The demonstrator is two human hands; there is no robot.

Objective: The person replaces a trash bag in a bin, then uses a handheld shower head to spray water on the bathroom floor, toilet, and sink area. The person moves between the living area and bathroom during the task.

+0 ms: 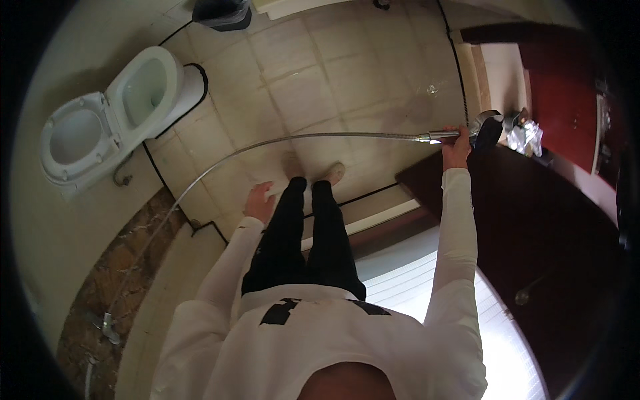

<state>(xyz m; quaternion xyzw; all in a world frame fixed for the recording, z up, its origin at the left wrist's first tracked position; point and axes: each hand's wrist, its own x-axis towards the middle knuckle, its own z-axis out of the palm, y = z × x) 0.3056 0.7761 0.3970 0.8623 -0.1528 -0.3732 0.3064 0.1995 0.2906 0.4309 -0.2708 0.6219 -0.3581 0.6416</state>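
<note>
In my right hand [456,155] is a chrome handheld shower head [487,129], gripped by its handle, with the arm stretched forward to the right. From the handle a silver shower hose [300,136] runs left in a long arc. It drops to a metal wall fitting [109,325] at the lower left. My left hand [259,203] hangs beside my left leg, holding nothing, its fingers slightly apart. The tiled floor [267,93] lies beneath the hose.
A white toilet [147,87] with its lid raised stands at the left. Beyond it is a dark bin [221,15]. A dark red door [533,267] fills the right side, near a red cabinet [563,100] and a crumpled shiny bag [527,138]. A brown stone strip [133,253] lines the left wall.
</note>
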